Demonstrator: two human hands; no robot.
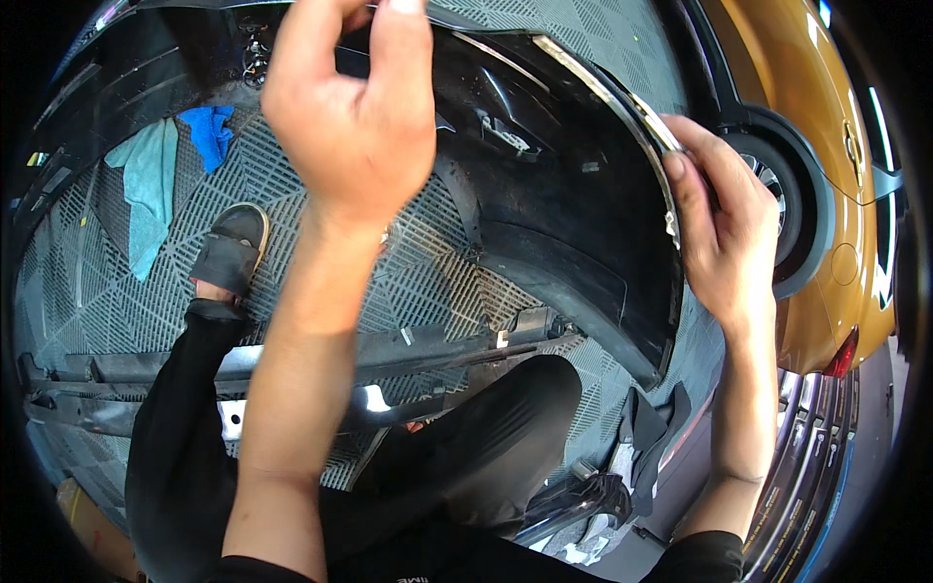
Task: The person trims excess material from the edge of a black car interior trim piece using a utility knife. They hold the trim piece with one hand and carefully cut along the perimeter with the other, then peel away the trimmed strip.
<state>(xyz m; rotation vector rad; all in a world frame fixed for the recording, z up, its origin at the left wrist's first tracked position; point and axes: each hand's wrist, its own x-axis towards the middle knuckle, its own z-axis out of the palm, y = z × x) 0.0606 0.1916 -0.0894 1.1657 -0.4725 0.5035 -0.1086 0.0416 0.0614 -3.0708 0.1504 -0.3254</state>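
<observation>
A large black car bumper (554, 194), its hollow inner side toward me, curves across the upper part of the view. My right hand (724, 214) grips its right edge, thumb on the inner side, by a pale, worn strip along the rim (622, 107). Raised over the bumper at the top middle is my left hand (355, 126). Its thumb and forefinger curve toward each other at the upper border, where the picture cuts off the fingertips. Anything between them is hidden.
An ochre car (826, 233) stands close on the right. A teal cloth (151, 185) and a blue cloth (207, 136) lie left on the grated floor (321, 262). A long dark trim bar (408, 355) crosses near my legs. Dark gloves (646, 437) lie lower right.
</observation>
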